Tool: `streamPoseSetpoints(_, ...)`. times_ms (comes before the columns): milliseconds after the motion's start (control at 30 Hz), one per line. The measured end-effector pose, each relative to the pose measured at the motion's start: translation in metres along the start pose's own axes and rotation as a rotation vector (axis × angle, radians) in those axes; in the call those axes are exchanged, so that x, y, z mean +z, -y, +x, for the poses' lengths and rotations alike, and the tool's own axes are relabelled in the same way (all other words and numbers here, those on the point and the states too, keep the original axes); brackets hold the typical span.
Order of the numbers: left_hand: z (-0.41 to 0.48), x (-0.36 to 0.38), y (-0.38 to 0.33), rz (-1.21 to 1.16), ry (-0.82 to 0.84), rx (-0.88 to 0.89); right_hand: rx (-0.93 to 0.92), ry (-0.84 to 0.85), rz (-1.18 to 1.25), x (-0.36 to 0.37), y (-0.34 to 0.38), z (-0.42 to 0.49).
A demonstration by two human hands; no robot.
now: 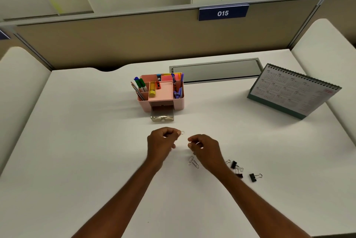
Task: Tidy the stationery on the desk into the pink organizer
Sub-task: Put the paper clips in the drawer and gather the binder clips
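**Steel clip, drawer dead ahead**

We pinch a paper clip point(182, 132) in our left hand point(161, 141), the hand nearer the pink organizer point(180, 102); its clear drawer point(162, 116) stands open straight beyond, toward the far edge of the desk point(77, 141); our right hand point(205, 149) curls, on what we cannot tell; loose clips point(193, 162) lie beside it; pens point(141, 84) and a glue stick point(152, 89) fill the upper compartments.

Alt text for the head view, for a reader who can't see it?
Left hand pinches a paper clip before the open drawer of the pink organizer; right hand curls beside it. More paper clips and binder clips lie nearby.
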State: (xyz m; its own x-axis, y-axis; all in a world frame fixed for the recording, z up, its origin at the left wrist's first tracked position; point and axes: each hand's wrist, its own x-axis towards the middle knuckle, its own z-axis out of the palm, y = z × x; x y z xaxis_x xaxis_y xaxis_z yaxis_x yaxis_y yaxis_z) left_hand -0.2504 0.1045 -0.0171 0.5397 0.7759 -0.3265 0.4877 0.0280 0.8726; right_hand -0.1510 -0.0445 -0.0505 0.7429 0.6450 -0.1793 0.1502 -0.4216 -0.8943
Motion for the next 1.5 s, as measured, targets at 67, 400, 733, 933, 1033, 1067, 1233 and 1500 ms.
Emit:
streamPoseSetpoints(67,0.018,-0.006,0.000,0.024,-0.102,-0.004,-0.153,0.125,-0.370,0.004,-0.014,-0.006)
streamPoseSetpoints(400,0.102,-0.016,-0.010,0.151,-0.256,-0.062,-0.634,0.324,-1.219,0.025,-0.028,-0.038)
streamPoseSetpoints(733,0.118,-0.015,-0.002,0.249,-0.193,-0.173,-0.653,0.264,-1.262,0.025,-0.030,-0.032)
streamPoseSetpoints(933,0.071,-0.015,-0.008,0.157,-0.123,0.005,-0.201,0.083,-0.699,0.024,-0.031,-0.014)
streamPoseSetpoints(1033,0.038,-0.012,-0.007,0.146,0.098,0.018,0.002,0.058,-0.163,0.014,-0.017,-0.006)
streamPoseSetpoints(1067,0.029,-0.011,-0.006,0.121,0.179,0.012,0.031,0.031,-0.029,0.012,-0.011,-0.005)
streamPoseSetpoints(1233,0.006,-0.005,-0.001,0.011,0.372,-0.012,0.111,-0.050,0.224,0.007,0.008,-0.002)
streamPoseSetpoints(1500,0.009,-0.008,-0.003,-0.010,0.300,0.011,0.139,-0.072,0.262,0.007,0.015,0.000)
